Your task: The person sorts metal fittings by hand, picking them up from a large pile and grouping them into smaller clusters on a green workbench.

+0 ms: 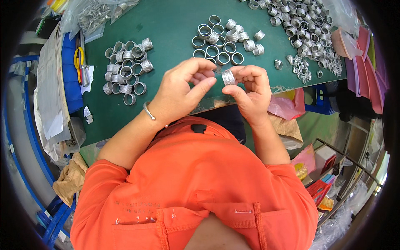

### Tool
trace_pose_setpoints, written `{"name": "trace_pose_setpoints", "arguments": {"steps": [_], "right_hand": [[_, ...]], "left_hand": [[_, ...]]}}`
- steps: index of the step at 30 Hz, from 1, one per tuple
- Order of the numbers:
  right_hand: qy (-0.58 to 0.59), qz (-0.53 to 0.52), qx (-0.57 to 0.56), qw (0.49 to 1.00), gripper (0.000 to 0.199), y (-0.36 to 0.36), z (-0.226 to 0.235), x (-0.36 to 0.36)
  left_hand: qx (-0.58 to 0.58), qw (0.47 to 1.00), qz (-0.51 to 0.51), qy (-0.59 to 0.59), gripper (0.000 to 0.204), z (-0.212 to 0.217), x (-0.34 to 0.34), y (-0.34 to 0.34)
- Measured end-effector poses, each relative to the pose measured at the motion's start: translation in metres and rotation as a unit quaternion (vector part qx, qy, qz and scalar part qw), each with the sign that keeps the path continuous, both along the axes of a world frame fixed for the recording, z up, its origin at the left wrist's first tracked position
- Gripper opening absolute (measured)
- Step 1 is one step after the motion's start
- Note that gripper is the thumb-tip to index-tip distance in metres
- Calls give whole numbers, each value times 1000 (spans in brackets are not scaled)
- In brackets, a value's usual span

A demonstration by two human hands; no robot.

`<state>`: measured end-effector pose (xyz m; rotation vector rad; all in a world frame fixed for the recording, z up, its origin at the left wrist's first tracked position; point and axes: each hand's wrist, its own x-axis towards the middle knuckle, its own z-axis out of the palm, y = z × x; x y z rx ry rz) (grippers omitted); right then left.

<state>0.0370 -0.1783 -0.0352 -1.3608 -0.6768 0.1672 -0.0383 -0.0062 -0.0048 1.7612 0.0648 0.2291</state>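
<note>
Between the thumb and fingers of my right hand [253,92] is a silvery metal ring [228,77] with a patterned outer band, held up at the near edge of the green table. Just left of it, my left hand [181,87] hovers with bent fingers, its thumb apart from them; no thing shows in its grip. A small dark, shiny spot by its index fingertip is too small to make out. Beyond both hands lies a cluster of similar rings [212,51], some flat and some on their sides. Another group of rings [125,71] sits left of my left hand.
A large heap of rings [306,29] spreads over the far right, with small metal pieces [301,68] before it. Clear bags of metal parts [93,16] lie far left. Yellow-handled pliers [78,60] rest by a blue bin [71,77]. Pink and purple trays [366,62] stand right.
</note>
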Motion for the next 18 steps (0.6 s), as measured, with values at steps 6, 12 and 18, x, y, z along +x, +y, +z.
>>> {"name": "trace_pose_setpoints", "arguments": {"steps": [6, 12, 18], "right_hand": [[-89, 15, -50, 995, 36, 0, 6, -4], [-251, -75, -190, 946, 25, -1, 9, 8], [-209, -192, -417, 864, 13, -5, 0, 39]], "left_hand": [[-183, 982, -9, 51, 19, -3, 0, -13], [58, 994, 76, -54, 15, -6, 0, 14], [472, 851, 207, -99, 11, 13, 16, 103]]}}
